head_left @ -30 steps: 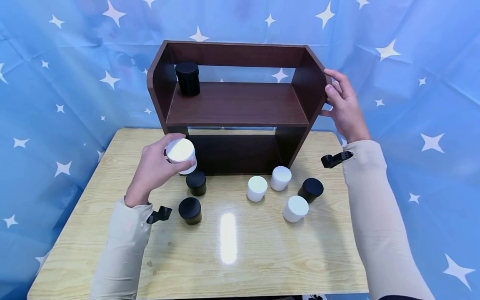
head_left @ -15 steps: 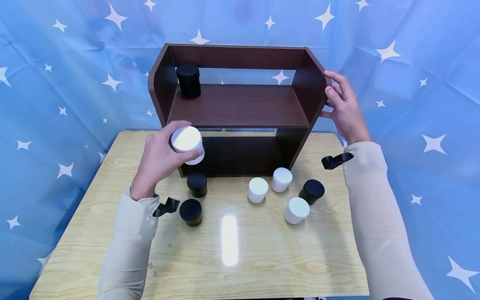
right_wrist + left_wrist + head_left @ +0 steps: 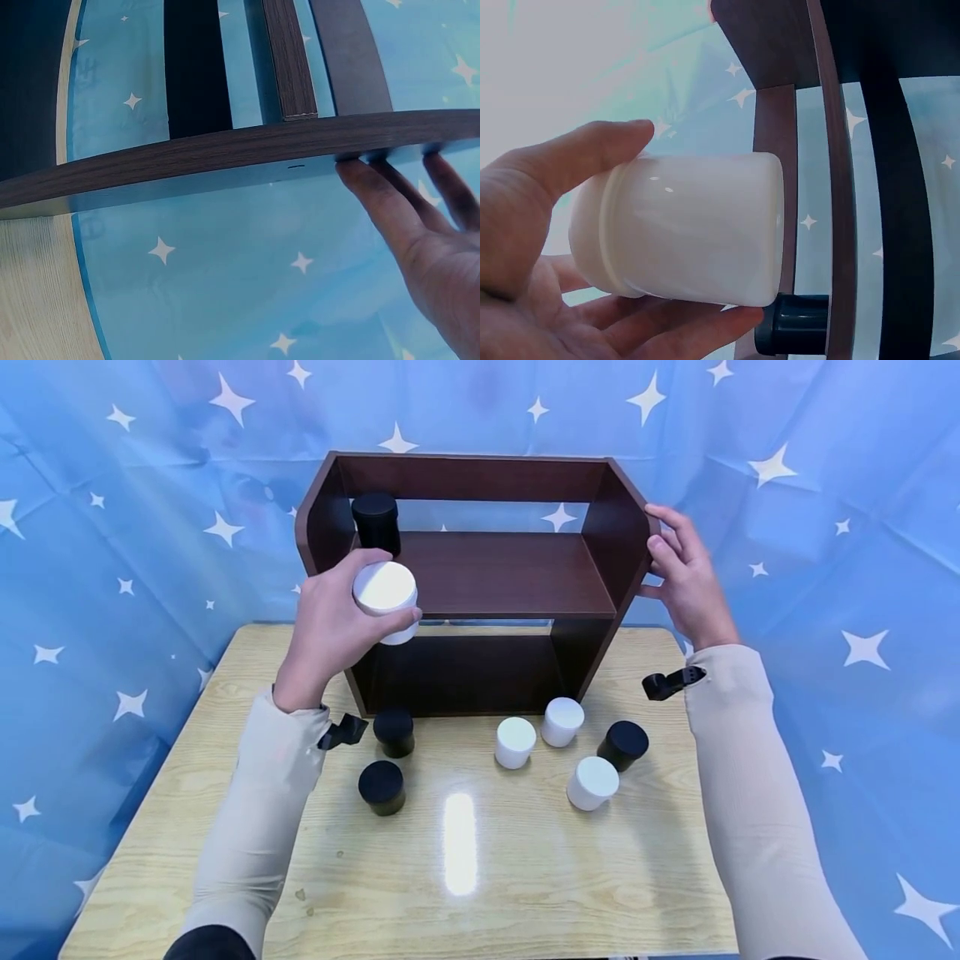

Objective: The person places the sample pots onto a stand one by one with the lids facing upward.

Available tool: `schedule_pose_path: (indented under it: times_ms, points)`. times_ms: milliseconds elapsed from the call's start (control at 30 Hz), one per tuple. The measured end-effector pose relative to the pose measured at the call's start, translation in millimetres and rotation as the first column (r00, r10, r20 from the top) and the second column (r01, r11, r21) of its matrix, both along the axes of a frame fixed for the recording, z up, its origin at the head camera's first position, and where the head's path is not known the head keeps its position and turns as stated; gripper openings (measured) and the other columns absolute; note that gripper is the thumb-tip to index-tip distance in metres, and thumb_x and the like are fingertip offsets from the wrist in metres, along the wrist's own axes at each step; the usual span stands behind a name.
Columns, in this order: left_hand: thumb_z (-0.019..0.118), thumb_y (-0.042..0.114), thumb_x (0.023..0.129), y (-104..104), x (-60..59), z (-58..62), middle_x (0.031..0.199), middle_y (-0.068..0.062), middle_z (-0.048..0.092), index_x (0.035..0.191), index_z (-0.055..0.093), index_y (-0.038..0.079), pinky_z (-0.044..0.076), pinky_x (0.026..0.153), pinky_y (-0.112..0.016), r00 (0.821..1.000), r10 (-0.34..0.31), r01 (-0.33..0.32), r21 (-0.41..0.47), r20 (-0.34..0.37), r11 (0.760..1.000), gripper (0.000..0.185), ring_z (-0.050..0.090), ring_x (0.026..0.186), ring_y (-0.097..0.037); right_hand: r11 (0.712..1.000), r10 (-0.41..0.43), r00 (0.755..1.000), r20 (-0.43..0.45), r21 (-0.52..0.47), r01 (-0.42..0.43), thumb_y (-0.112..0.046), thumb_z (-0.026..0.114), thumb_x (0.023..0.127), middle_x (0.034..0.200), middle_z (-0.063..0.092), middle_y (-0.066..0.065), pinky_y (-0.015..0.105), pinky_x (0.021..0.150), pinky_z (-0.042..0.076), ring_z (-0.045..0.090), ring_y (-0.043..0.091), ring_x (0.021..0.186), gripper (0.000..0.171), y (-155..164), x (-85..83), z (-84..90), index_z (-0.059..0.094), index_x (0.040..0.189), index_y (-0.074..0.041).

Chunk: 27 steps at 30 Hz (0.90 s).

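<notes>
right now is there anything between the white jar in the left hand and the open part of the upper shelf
Nothing visible does. The left hand holds the white jar at the shelf's front left edge. The black jar stands in the back left corner; the board to its right is bare.

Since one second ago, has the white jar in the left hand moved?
Yes. The white jar rose from near the table up to the shelf board's front edge.

Left hand (image 3: 333, 614) raised, fingers curled in a grip; right hand (image 3: 686, 572) raised, fingers extended.
</notes>
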<state>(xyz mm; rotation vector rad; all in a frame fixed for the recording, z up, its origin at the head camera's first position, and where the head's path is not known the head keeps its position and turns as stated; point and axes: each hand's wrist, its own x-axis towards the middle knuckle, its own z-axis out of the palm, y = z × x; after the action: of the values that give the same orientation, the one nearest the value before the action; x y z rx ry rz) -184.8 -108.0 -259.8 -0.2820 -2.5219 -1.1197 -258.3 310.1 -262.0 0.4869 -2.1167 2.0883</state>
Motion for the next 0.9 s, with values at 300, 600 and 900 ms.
schedule_pose_path:
  times_ms: [300, 600, 900]
  points:
    - [0.083, 0.038, 0.077, 3, -14.9, 10.2, 0.135, -0.014, 0.063, 0.135, 0.057, 0.015, 0.052, 0.094, -0.056, 0.993, 0.080, -0.077, -0.029, 0.083, 0.997, 0.068, 0.052, 0.122, -0.035, 1.000, -0.008, 1.000, -0.008, 0.019, 0.008, -0.028, 0.057, 0.102, 0.145, 0.049, 0.008, 0.029, 0.080, 0.060, 0.062, 0.029, 0.113, 0.050, 1, -0.6, -1.4, 0.044, 0.150, -0.030]
    - [0.080, 0.041, 0.080, 8, -31.2, 10.6, 0.136, -0.016, 0.062, 0.140, 0.053, 0.014, 0.050, 0.096, -0.055, 0.982, 0.136, -0.122, -0.108, 0.134, 0.987, 0.071, 0.052, 0.123, -0.037, 0.999, -0.013, 1.000, -0.007, 0.030, 0.014, -0.029, 0.057, 0.102, 0.141, 0.052, 0.007, 0.029, 0.081, 0.059, 0.068, 0.026, 0.104, 0.049, 3, -1.9, -3.7, 0.045, 0.149, -0.032]
    - [0.076, 0.044, 0.083, 10, -48.2, 10.1, 0.139, -0.018, 0.060, 0.144, 0.048, 0.011, 0.043, 0.105, -0.058, 0.971, 0.171, -0.144, -0.160, 0.166, 0.976, 0.075, 0.051, 0.126, -0.038, 0.999, -0.018, 1.000, -0.007, 0.046, 0.018, -0.030, 0.056, 0.102, 0.139, 0.054, 0.008, 0.031, 0.083, 0.057, 0.068, 0.027, 0.103, 0.048, 3, -3.0, -3.0, 0.044, 0.149, -0.033]
